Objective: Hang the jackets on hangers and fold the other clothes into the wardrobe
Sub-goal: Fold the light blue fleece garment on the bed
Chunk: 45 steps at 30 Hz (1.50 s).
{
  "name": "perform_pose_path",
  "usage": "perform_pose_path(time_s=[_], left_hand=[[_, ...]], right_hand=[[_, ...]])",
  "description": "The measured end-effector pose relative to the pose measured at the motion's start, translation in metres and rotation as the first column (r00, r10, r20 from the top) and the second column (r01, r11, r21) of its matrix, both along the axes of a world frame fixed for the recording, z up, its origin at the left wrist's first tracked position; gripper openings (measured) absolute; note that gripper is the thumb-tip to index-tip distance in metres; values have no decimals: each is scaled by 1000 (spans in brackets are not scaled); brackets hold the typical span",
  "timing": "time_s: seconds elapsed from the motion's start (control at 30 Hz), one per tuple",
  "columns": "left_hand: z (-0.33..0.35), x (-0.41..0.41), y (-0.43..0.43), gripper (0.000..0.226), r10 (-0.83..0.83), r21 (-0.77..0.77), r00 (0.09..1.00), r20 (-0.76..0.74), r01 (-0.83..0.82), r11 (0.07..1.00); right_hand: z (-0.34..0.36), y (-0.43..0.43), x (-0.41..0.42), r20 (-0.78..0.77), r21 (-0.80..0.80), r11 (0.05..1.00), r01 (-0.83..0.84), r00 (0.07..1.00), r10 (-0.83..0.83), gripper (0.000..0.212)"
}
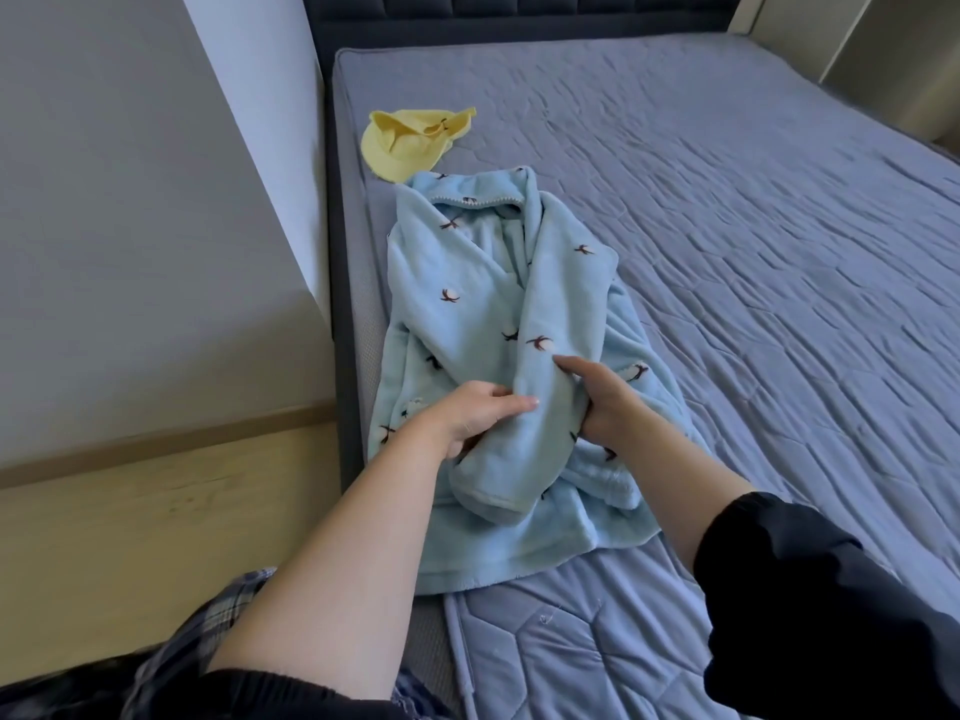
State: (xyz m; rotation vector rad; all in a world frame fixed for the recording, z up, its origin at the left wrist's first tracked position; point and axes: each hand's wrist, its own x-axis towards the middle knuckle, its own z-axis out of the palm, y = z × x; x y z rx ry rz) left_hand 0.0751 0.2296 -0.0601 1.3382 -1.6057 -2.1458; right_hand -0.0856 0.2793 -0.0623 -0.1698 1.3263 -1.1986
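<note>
On the bed [727,252], left hand [475,415] and right hand [602,402] grip the pale-blue, patterned fleece robe [467,283].

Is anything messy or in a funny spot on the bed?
The yellow cloth lies crumpled on the bed, beyond the blue robe. The robe is half folded, left hand and right hand gripping its sleeve.

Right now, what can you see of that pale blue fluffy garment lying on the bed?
The pale blue garment looks like soft fleece, dotted with small dark-and-white motifs, with a wide collar. It lies front up, collar away from the person, on the grey-blue quilted mattress near its left edge. One sleeve is drawn across its front; the left hand and right hand both grip it. A yellow cloth lies just beyond the collar.
</note>
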Motion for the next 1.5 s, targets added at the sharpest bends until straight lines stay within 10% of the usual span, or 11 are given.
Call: perform_pose_path(time_s=[0.23, 0.47, 0.63, 0.83, 0.97, 1.07, 1.13, 1.17, 1.23, 1.37, 1.5], left_hand=[[20, 23, -24, 14, 403, 362, 792, -459, -248, 899], [19, 29, -11, 32, 1, 124, 997, -75, 8, 992], [29, 52, -28, 31, 173, 277, 934, -312, -84, 957], [8, 63, -25, 55, -208, 45, 950, 233, 204, 978], [3, 64, -31, 75, -394, 9, 721, 571, 474, 881], [8, 57, -32, 55, -205, -221, 597, 775, 561, 797], [10, 42, -25, 52, 88, -600, 734, 673, 473, 645], [8, 33, -20, 57, 145, -745, 814, 562, 421, 517], [-7, 21, -7, 65, 32, -766, 811, 584, 538, 352], [-47, 27, 14, 70, -149, -438, 523, 839, 812, 385], [-45, 25, 15, 71, 64, -668, 666, 743, 731, 139]], right_hand=[[19, 5, -17, 160, -199, 974, 106, 984, -74, 36], [25, 17, -10, 184, -248, 969, -14, 981, 61, 47], [36, 4, 1, 80, -123, 992, 23, 997, -13, 38], [12, 20, 12, -454, 486, 836, -256, 743, 492, 44], [10, 26, 7, -172, 333, 870, -364, 884, 435, 43], [7, 26, 15, -576, 597, 707, -378, 412, 706, 51], [0, 19, 18, -826, 562, 788, -250, -128, 549, 59], [2, 16, 21, -901, 418, 874, -246, -234, 365, 59], [-8, 10, 16, -902, 353, 883, -310, -364, 233, 59], [-38, 13, -4, -622, 783, 538, -311, -414, 665, 59], [-33, 6, -2, -833, 518, 811, -272, -379, 404, 52]])
